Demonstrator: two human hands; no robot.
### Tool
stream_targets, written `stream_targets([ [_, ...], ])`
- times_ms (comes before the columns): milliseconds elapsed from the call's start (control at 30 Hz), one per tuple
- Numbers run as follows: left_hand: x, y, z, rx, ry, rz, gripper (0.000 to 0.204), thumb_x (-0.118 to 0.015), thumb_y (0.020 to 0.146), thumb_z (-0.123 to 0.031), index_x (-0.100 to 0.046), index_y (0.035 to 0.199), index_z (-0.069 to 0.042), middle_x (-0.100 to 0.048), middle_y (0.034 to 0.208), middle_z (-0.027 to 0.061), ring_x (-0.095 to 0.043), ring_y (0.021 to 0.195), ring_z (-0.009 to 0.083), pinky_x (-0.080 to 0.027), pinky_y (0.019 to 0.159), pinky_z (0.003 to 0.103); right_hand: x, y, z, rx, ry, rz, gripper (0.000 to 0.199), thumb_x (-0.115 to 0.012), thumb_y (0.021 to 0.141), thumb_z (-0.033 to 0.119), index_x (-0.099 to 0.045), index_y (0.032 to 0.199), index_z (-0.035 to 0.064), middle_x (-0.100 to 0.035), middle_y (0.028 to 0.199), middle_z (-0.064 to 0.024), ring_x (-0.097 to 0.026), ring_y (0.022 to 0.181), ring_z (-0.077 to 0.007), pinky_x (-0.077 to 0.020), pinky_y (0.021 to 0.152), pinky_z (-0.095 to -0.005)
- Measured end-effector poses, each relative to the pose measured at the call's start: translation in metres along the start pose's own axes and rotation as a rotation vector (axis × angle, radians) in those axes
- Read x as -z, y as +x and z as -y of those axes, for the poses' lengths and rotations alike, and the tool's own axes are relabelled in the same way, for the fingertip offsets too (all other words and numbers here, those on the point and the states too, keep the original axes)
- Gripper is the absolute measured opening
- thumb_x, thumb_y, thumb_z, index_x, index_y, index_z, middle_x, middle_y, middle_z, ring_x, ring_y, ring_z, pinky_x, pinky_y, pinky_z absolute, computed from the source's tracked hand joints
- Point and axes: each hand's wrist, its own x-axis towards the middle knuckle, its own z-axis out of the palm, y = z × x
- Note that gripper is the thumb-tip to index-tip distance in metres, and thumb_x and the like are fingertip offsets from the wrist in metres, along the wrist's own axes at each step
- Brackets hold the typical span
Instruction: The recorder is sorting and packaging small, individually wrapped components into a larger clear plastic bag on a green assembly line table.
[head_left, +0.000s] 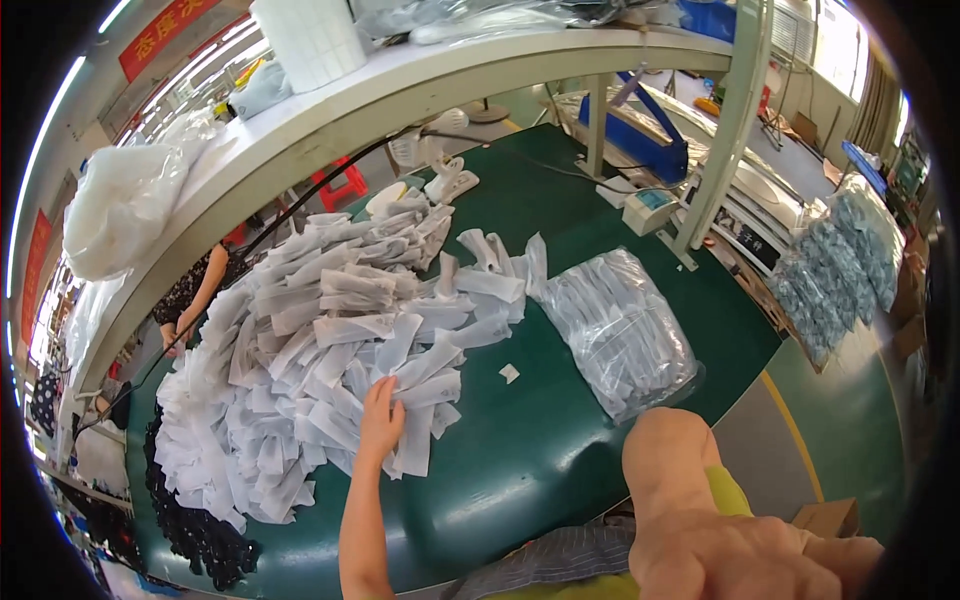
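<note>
A large heap of thin, whitish sleeve-like packets [300, 330] covers the left half of the green table. My left hand [381, 424] rests at the heap's near right edge, fingers stretched and thumb apart, touching the packets without gripping. To the right lies a clear plastic bag [625, 335] packed with similar packets. My right arm is bent back, with its elbow beside that bag's near end. Close to the camera, my right hand [745, 560] shows its back and curled fingers. The lower edge cuts it off, and anything inside it is hidden.
The green table [490, 510] carries a dark heap [195, 510] at its left rim. Overhead, a pale shelf [440, 85] spans the table, with a post [725, 150] at right. A cable runs beneath it. Another person's arm [200, 300] shows across the table. Filled bags [840, 265] stand right.
</note>
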Motion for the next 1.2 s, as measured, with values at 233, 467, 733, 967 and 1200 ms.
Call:
stream_targets([
  [233, 0.0, 0.02, 0.02, 0.177, 0.095, 0.181, 0.051, -0.051, 0.083, -0.006, -0.049, 0.134, -0.004, -0.056, 0.125, 0.022, -0.054, 0.116, 0.0401, -0.043, 0.1, 0.044, 0.03, 0.016, 0.018, -0.02, 0.118, 0.071, 0.017, -0.055, 0.097, 0.016, -0.066, 0.108, 0.0129, -0.071, 0.091, -0.0035, -0.068, 0.084, -0.0157, -0.0508, 0.083, -0.0362],
  [467, -0.009, 0.031, -0.012, 0.067, 0.142, -0.146, 0.023, -0.052, 0.086, -0.007, -0.062, 0.106, -0.001, -0.064, 0.105, 0.0199, -0.06, 0.101, 0.0404, -0.048, 0.089, 0.046, 0.068, -0.005, 0.028, -0.075, 0.477, 0.244, 0.015, -0.061, 0.09, 0.008, -0.074, 0.09, 0.0163, -0.071, 0.093, -0.0041, -0.066, 0.078, -0.014, -0.0557, 0.072, -0.0286],
  [733, 0.017, 0.004, -0.165, -0.128, -0.054, -0.187, 0.019, -0.053, 0.084, 0.003, -0.059, 0.101, -0.003, -0.06, 0.099, 0.0133, -0.06, 0.089, 0.0373, -0.051, 0.073, 0.044, 0.118, -0.071, -0.068, -0.709, 0.61, 0.685, 0.013, -0.07, 0.084, 0.012, -0.068, 0.086, -0.001, -0.069, 0.086, -0.0166, -0.067, 0.084, -0.0287, -0.0543, 0.073, -0.0391],
  [967, -0.022, -0.092, -0.171, 0.434, -0.508, -0.195, 0.01, -0.054, 0.09, 0.001, -0.056, 0.099, 0.0, -0.057, 0.077, 0.0117, -0.055, 0.063, 0.0216, -0.044, 0.059, 0.032, 0.148, -0.147, -0.127, -0.559, -0.935, 0.604, 0.029, -0.072, 0.078, 0.004, -0.063, 0.107, 0.0044, -0.062, 0.105, -0.0134, -0.06, 0.094, -0.0321, -0.05, 0.077, -0.039],
  [1200, -0.055, -0.16, -0.15, 0.66, -0.428, -0.201, 0.014, -0.053, 0.091, -0.001, -0.059, 0.103, 0.0, -0.06, 0.079, 0.0123, -0.056, 0.065, 0.0204, -0.045, 0.062, 0.032, 0.144, -0.22, -0.153, -0.517, -0.949, 0.849, 0.028, -0.073, 0.079, 0.012, -0.063, 0.104, 0.0059, -0.059, 0.112, -0.0109, -0.055, 0.103, -0.0327, -0.0412, 0.094, -0.0417],
])
